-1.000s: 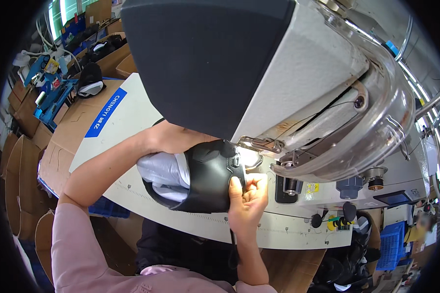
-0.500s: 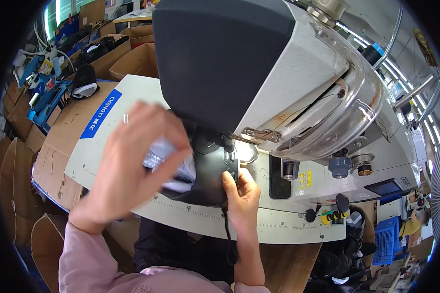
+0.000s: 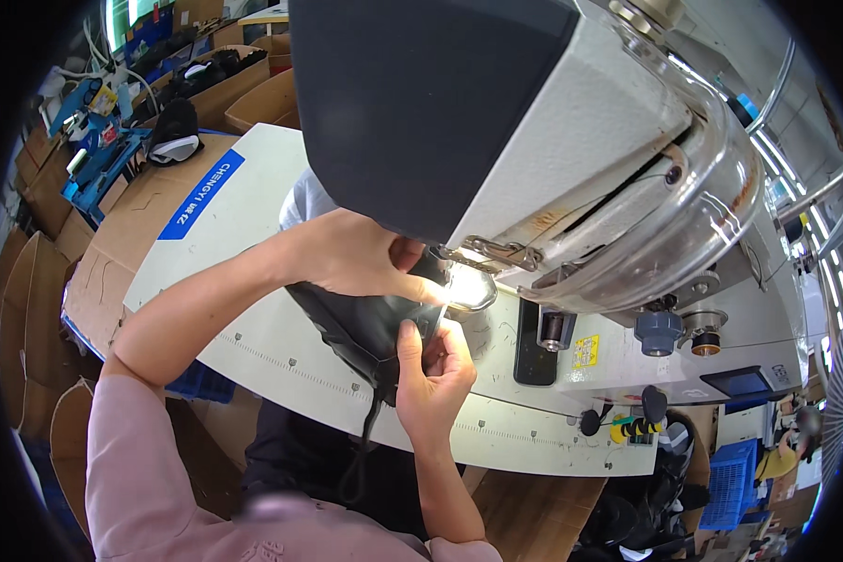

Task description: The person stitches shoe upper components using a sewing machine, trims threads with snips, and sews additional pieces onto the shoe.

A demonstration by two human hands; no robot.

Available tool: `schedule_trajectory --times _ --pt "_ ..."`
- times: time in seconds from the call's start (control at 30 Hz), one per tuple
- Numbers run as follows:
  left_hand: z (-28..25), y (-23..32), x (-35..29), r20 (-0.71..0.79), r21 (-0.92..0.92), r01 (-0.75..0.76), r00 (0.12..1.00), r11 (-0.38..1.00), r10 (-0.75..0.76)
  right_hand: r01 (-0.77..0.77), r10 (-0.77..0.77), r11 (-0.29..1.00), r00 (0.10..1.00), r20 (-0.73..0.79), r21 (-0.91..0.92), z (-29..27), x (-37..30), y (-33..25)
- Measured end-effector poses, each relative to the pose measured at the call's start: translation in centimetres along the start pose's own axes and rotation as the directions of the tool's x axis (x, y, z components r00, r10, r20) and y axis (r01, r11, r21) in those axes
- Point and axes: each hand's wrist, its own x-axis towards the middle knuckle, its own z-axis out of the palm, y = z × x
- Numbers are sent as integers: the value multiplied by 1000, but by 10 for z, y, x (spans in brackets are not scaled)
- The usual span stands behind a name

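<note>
A black, smooth sewn piece [image 3: 351, 328] with a pale grey part [image 3: 307, 199] lies under the head of a sewing machine [image 3: 515, 169], by its lit needle area. What kind of article it is I cannot make out. My left hand [image 3: 365, 262] reaches across its top, thumb pressed down beside the light; the other fingers are bent and partly hidden behind the machine's dark cover. My right hand [image 3: 433, 370] pinches the near right edge between thumb and fingers. A black strap [image 3: 361, 450] hangs from the piece over the table's front edge.
The white machine table [image 3: 253, 318] carries a ruler scale along its curved front. A dark phone-like slab [image 3: 535, 347] lies right of the needle area. Cardboard boxes [image 3: 112, 244] stand at left, a blue crate [image 3: 729, 478] at right. A person in yellow [image 3: 776, 462] is far right.
My left hand has come down from the air onto the piece near the needle area. The piece has turned, its grey part moving up and away. My right hand has shifted slightly left.
</note>
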Motion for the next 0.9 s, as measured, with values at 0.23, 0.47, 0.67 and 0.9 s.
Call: schedule_trajectory --times 0.23,0.47,0.67,0.9 --pt "7 5 0 -47 0 -79 996 997 79 46 -46 999 998 -33 5 1 0 3" --pt "16 -2 -1 -105 -109 -104 990 989 93 50 -50 999 999 -16 1 -4 0 11" --pt "18 -11 2 -144 -290 -210 974 934 174 126 -131 989 989 -66 -82 -6 5 24" --pt "26 -19 6 -212 -193 -274 949 942 232 76 -87 989 993 -79 -130 -11 8 23"
